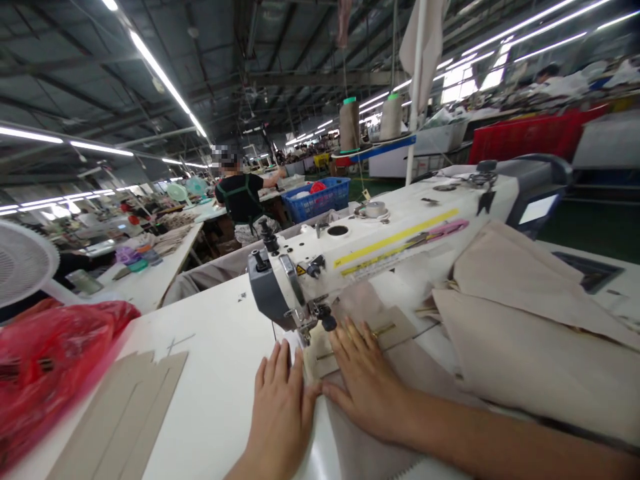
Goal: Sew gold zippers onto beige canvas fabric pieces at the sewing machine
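both my hands lie flat, open — left hand [280, 407] on the table [215, 373], right hand [365, 380] pressing beige fabric [360, 453] under the sewing machine [350, 260].

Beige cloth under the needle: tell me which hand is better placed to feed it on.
Right. The right hand lies flat on the beige cloth beside the needle; the left hand rests mostly on the table.

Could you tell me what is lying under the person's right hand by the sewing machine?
The right hand lies flat on beige fabric in front of the sewing machine. A lighter strip shows past the fingertips. Whatever lies beneath the palm and fabric is covered.
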{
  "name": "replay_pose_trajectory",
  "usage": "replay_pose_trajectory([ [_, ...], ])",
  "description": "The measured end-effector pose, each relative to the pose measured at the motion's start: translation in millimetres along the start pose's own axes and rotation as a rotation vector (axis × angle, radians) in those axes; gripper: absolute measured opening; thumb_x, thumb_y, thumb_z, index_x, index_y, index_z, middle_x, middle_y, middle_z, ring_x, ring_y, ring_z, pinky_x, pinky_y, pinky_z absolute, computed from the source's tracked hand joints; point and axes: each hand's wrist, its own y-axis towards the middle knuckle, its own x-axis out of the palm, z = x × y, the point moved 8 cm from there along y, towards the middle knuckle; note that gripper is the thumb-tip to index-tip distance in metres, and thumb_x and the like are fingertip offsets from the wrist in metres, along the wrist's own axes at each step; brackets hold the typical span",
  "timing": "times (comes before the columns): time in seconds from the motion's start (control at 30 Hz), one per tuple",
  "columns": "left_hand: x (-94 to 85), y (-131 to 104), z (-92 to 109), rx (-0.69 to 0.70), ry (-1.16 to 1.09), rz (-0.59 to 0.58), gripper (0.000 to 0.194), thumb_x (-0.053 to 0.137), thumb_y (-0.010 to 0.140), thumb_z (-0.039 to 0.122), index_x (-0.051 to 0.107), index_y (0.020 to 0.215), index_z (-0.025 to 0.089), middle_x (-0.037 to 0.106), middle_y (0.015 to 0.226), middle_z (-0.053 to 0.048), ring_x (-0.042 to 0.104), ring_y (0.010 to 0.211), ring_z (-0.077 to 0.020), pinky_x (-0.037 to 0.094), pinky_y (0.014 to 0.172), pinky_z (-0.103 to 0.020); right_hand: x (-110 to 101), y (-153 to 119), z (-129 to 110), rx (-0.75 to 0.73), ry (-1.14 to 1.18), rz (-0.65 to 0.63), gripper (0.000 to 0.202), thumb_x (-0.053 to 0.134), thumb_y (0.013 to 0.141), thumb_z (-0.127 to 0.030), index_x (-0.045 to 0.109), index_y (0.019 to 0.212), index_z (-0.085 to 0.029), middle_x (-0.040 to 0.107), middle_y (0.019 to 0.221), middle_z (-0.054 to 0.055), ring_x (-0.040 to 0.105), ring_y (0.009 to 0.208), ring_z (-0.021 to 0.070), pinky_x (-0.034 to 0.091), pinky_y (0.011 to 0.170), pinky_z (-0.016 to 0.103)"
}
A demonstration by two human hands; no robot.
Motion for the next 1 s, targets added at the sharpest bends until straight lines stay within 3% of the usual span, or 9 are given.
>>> replay_pose_trajectory([
  [0.1,-7.5,-27,21,0.016,-0.142,-0.066,0.038,0.045,0.089,0.027,0.051,0.126,0.019,0.046,0.135,-0.017,0.042,0.125,-0.0324,0.041,0.095,-0.057,-4,-34,-12,-0.020,-0.063,-0.009,0.066,0.048,0.086,-0.040,0.034,0.138,-0.002,0.025,0.144,0.021,0.017,0.135,0.0358,0.020,0.107,0.058],
  [0.2,-24.3,-46,32,-0.032,-0.398,-0.036,0.039,0.046,0.087,0.021,0.049,0.127,0.021,0.050,0.132,-0.014,0.046,0.123,-0.0282,0.044,0.095,-0.050,-8,-58,-23,-0.035,-0.095,-0.029,0.066,0.046,0.087,-0.040,0.033,0.138,-0.001,0.022,0.144,0.022,0.017,0.134,0.0373,0.021,0.106,0.060],
  [0.3,-32.0,-57,25,-0.264,-0.696,-0.026,0.040,0.048,0.083,0.016,0.049,0.122,0.020,0.058,0.121,-0.013,0.056,0.111,-0.0246,0.048,0.093,-0.044,-12,-71,-33,-0.038,-0.099,-0.052,0.064,0.046,0.087,-0.040,0.035,0.137,-0.001,0.024,0.143,0.022,0.020,0.134,0.0372,0.022,0.106,0.060],
  [0.47,-23.0,-67,23,-0.601,-1.179,-0.116,0.041,0.055,0.072,0.013,0.050,0.113,0.016,0.062,0.107,-0.012,0.064,0.084,-0.0185,0.055,0.073,-0.033,-19,-91,-46,-0.040,-0.071,-0.030,0.059,0.045,0.087,-0.037,0.040,0.135,-0.004,0.031,0.142,0.018,0.027,0.132,0.0339,0.024,0.107,0.056],
  [0.57,-19.0,-73,26,-0.702,-1.280,-0.185,0.045,0.061,0.069,0.015,0.048,0.112,0.014,0.063,0.093,-0.008,0.060,0.064,-0.0125,0.052,0.060,-0.027,-24,-103,-51,-0.025,-0.029,0.018,0.053,0.042,0.089,-0.036,0.044,0.133,-0.006,0.037,0.140,0.014,0.033,0.130,0.0305,0.024,0.108,0.052],
  [0.67,-19.7,-83,28,-0.774,-1.339,-0.237,0.046,0.065,0.068,0.019,0.048,0.111,0.014,0.061,0.077,-0.001,0.058,0.056,-0.0110,0.049,0.055,-0.025,-27,-113,-55,-0.037,0.004,0.062,0.050,0.041,0.090,-0.033,0.045,0.132,-0.007,0.042,0.138,0.011,0.037,0.128,0.0283,0.025,0.107,0.049],
  [0.87,-34.7,-112,30,-0.910,-1.448,-0.167,0.048,0.074,0.065,0.034,0.051,0.104,0.016,0.062,0.083,-0.003,0.063,0.073,-0.0163,0.053,0.068,-0.031,-35,-124,-66,-0.126,-0.046,0.201,0.040,0.038,0.090,-0.022,0.051,0.125,-0.006,0.050,0.131,0.012,0.042,0.122,0.0271,0.025,0.103,0.046],
  [1.0,-35.2,-127,41,-0.938,-1.564,-0.169,0.058,0.075,0.064,0.049,0.051,0.105,0.015,0.063,0.082,-0.004,0.063,0.081,-0.0198,0.052,0.073,-0.033,-37,-133,-76,-0.211,-0.079,0.298,0.035,0.036,0.089,-0.015,0.056,0.118,-0.011,0.055,0.127,0.009,0.045,0.120,0.0248,0.025,0.101,0.045],
])
